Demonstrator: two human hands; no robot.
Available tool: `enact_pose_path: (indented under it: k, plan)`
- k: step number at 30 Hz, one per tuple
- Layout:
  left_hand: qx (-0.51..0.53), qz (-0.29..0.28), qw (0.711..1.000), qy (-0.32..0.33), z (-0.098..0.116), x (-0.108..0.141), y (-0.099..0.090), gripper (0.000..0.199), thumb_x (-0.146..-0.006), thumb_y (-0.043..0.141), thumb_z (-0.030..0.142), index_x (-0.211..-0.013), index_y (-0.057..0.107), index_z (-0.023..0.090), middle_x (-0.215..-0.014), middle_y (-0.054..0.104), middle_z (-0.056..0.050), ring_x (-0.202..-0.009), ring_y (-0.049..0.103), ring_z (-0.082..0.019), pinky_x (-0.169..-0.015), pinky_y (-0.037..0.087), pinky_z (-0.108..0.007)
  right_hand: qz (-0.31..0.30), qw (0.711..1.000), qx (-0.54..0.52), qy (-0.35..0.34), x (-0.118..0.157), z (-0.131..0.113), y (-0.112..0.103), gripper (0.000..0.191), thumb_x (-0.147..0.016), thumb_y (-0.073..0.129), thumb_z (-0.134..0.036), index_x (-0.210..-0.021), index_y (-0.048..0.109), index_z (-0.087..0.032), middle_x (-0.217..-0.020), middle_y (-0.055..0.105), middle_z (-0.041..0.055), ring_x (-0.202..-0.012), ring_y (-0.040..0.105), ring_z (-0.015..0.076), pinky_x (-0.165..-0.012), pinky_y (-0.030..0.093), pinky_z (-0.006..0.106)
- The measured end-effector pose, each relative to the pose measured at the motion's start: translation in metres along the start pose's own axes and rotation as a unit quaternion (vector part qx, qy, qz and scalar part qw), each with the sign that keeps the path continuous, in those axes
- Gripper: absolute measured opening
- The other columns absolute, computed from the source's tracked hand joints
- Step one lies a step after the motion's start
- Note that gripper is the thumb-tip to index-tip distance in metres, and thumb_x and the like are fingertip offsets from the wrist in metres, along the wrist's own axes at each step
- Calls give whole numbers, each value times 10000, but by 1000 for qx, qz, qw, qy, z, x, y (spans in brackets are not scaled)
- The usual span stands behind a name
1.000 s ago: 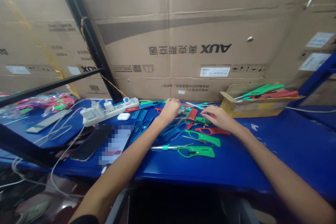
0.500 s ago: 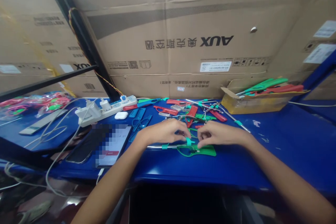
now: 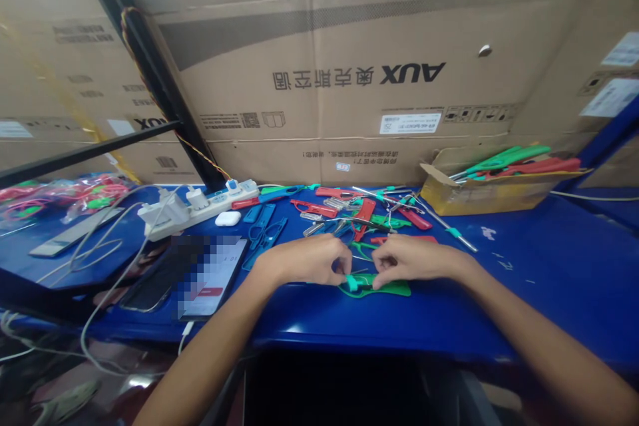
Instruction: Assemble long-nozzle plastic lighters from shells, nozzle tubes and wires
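Find the flat, looped green plastic handle on the glossy blue tabletop, under the fingertips, long axis left to right. Over the loop, see the left hand pinching a small teal plastic piece; equally near, the right hand, curled inward. Cannot tell its grip, with contact hidden.

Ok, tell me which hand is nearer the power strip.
Left. The left hand is to the right of the power strip and closer to the person; the right hand is farther right, beyond the left hand.
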State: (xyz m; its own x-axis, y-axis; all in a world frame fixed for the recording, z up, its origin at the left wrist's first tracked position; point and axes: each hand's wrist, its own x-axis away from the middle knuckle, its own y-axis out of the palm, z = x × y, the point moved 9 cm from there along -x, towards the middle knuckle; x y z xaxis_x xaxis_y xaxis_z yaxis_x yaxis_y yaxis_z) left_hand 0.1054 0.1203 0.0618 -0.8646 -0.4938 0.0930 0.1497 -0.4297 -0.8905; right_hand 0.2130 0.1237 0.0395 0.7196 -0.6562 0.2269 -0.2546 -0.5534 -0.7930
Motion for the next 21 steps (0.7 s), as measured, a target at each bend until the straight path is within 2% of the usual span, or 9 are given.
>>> enact_pose_path:
  k: [13,21]
  plan:
    - [-109,34,993,-10,8,-1,2,106,-749,677,135,-670,708,199,-639,664,18,-596,564,-137,-600,342,-306,-4,1000,-18,-4,-1,1,2,433,-870,705,-568,-692,629,-180,-604,588,-37,-561,501,98,-578,330,248]
    - [-127,50,991,7,11,-2,1,146,-787,662,142,-654,704,188,-632,665,0,-582,577,-138,-584,330,-313,-15,1000,-19,7,0,3,4,424,-870,711,-565,-705,629,-184,-617,594,-36,-572,498,100,-572,320,256]
